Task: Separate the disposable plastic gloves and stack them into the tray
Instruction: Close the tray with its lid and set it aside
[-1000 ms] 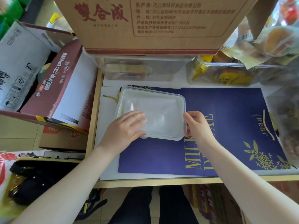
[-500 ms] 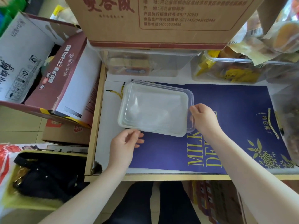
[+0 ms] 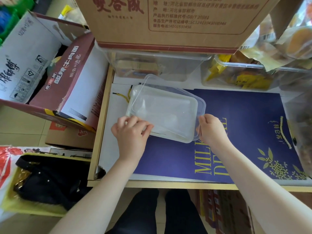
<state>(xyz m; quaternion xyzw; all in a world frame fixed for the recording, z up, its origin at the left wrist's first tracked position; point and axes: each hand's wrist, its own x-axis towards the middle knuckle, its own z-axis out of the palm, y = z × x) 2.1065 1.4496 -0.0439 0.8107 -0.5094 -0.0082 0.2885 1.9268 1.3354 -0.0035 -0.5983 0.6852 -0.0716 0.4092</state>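
Two hands: both hold one clear plastic tray (image 3: 162, 112) on a blue paper bag (image 3: 244, 132) lying flat on a white table (image 3: 108, 149).
Cardboard box (image 3: 168, 22): fills the top, cut off by the frame.
Tray: tilted, with a clear lid (image 3: 201, 105) offset behind it.
Left hand (image 3: 132, 132): fingers curled, gripping the tray's near left corner.
Right hand (image 3: 211, 129): fingers curled, pinching the right edge.
Gloves: hard to make out inside the cloudy plastic.
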